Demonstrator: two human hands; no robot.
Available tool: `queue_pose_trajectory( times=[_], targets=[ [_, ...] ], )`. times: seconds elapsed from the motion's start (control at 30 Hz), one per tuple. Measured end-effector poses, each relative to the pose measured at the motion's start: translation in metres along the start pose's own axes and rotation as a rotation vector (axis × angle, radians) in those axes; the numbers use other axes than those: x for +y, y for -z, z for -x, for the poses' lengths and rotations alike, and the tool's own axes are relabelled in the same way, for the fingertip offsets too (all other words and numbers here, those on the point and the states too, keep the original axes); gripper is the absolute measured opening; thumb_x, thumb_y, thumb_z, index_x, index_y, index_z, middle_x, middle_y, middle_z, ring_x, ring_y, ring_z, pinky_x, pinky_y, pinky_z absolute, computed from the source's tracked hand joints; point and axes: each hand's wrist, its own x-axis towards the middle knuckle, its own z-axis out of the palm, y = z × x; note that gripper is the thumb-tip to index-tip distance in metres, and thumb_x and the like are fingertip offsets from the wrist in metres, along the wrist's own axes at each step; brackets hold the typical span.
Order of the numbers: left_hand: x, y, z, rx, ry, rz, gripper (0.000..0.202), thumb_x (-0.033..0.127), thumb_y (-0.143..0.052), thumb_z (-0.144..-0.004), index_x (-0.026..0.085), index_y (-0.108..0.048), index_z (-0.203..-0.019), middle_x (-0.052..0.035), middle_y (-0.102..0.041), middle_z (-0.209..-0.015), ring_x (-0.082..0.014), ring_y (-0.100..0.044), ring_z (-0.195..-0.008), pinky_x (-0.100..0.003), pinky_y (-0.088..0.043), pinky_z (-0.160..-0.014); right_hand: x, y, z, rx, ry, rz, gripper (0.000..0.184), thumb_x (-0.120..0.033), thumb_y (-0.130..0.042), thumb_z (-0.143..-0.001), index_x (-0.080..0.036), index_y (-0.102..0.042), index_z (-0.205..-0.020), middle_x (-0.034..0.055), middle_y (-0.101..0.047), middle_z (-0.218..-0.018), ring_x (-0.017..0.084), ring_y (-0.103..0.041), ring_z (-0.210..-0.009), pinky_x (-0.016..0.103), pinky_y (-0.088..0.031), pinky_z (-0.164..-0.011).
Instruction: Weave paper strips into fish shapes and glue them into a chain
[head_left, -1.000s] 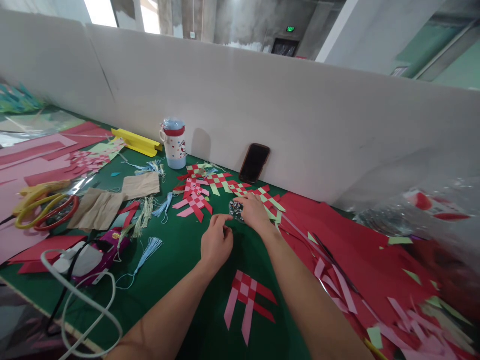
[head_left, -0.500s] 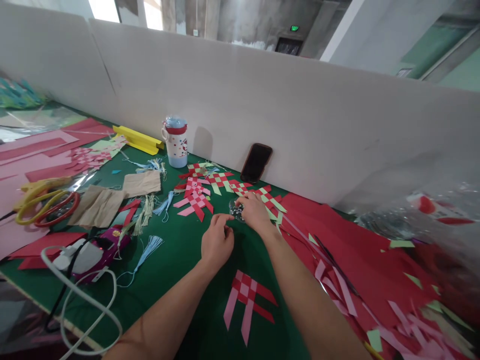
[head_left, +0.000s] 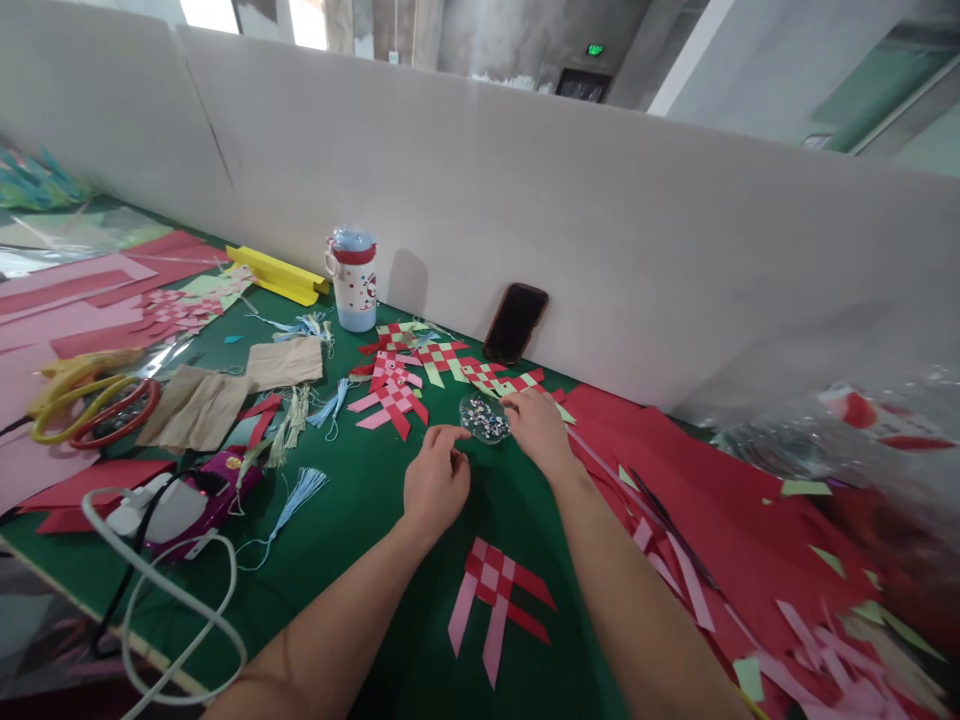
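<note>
A small clear dish (head_left: 486,420) full of tiny black-and-white pieces, which look like googly eyes, rests on the green tabletop. My left hand (head_left: 436,478) is closed, its index fingertip at the dish's left rim. At the right rim is my right hand (head_left: 538,430), its fingers curled together; anything between them is hidden. Nearer to me, between my forearms, a woven red-and-pink paper fish (head_left: 493,585) lies flat. Behind the dish are several more woven paper fish (head_left: 394,390), in pink and red or green and red.
A phone (head_left: 516,322) leans on the white partition, right of a cartoon bottle (head_left: 354,280). Scissors (head_left: 86,410), tassels (head_left: 300,500), brown paper pieces (head_left: 199,408) and a purple power strip (head_left: 217,495) with cables lie left. Red paper sheets (head_left: 675,470) and strips cover the right side.
My right hand has moved right from over the dish to its right edge, uncovering the pieces inside. My left hand stays at the left rim. The paper fish have not moved.
</note>
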Motion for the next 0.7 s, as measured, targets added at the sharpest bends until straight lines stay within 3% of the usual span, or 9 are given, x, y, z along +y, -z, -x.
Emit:
queue_pose_trajectory(
  times=[0.33,0.7],
  targets=[
    [0.001,0.001,-0.001,0.001,0.001,-0.010,0.029,0.012,-0.048,-0.084,0.027,-0.056,-0.108,0.0016,-0.058,-0.115,-0.0116,-0.062,-0.076,-0.024,-0.042,-0.064,-0.014,-0.001,0.001,-0.035,0.030,0.004,0.028,-0.024,-0.047,-0.091,-0.024,-0.073,-0.101,0.0067,-0.068,-0.107,0.020,-0.055,-0.100,0.032,-0.035,-0.092],
    [0.001,0.001,0.000,0.000,0.009,-0.017,0.028,0.013,-0.048,-0.085,0.027,-0.057,-0.107,0.0015,-0.058,-0.116,-0.0114,-0.062,-0.075,-0.024,-0.044,-0.064,-0.012,0.011,0.016,-0.080,-0.005,0.035,0.023,-0.024,-0.053,-0.087,-0.028,-0.073,-0.098,0.0030,-0.069,-0.105,0.023,-0.054,-0.101,0.033,-0.038,-0.087]
  ],
)
